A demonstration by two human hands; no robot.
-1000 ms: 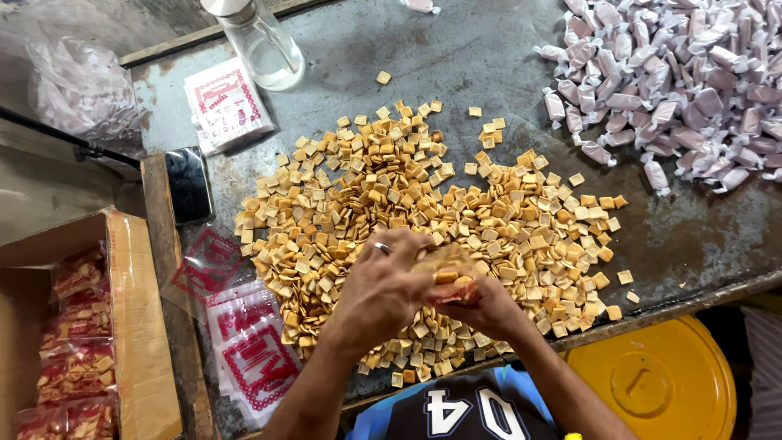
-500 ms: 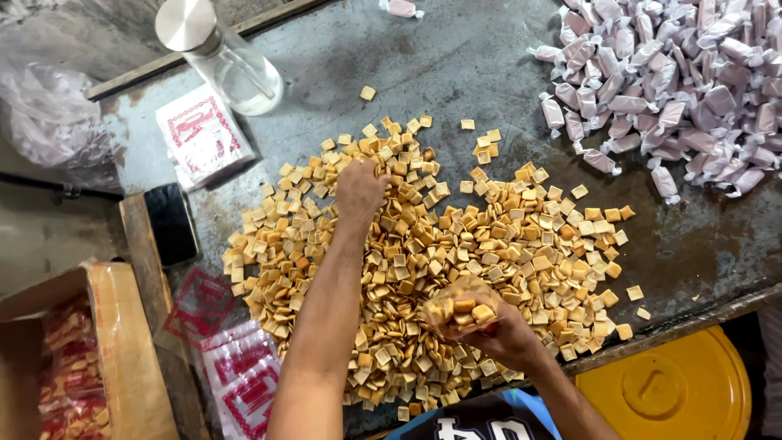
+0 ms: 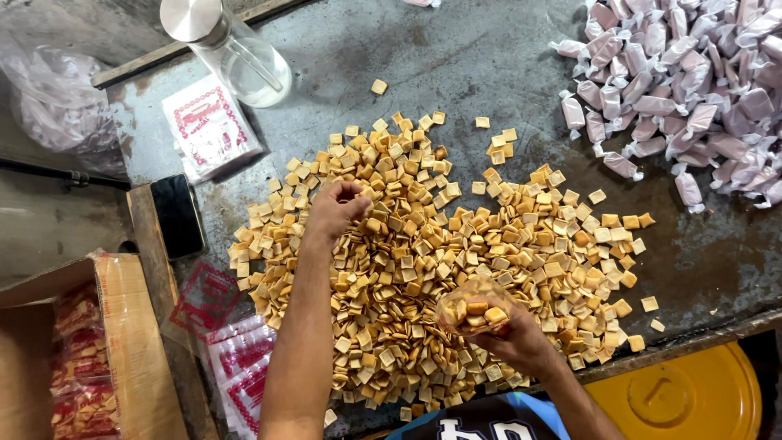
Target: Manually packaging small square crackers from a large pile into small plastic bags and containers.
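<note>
Hundreds of square biscuits [image 3: 423, 261] under left hand [image 3: 334, 208] fingers, curled, pinching several. Right hand [image 3: 509, 338] grasps filled clear bag [image 3: 472, 305]. Biscuits light, brittle; grip edges gently.

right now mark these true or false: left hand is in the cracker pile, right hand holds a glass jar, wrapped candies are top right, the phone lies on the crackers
1. The left hand rests on the pile of square crackers. True.
2. The right hand holds a glass jar. False: it holds a small clear bag of crackers; the jar stands at the top left.
3. The wrapped candies lie at the top right. True.
4. The phone lies on the crackers. False: it lies left of the pile, apart from it.
</note>
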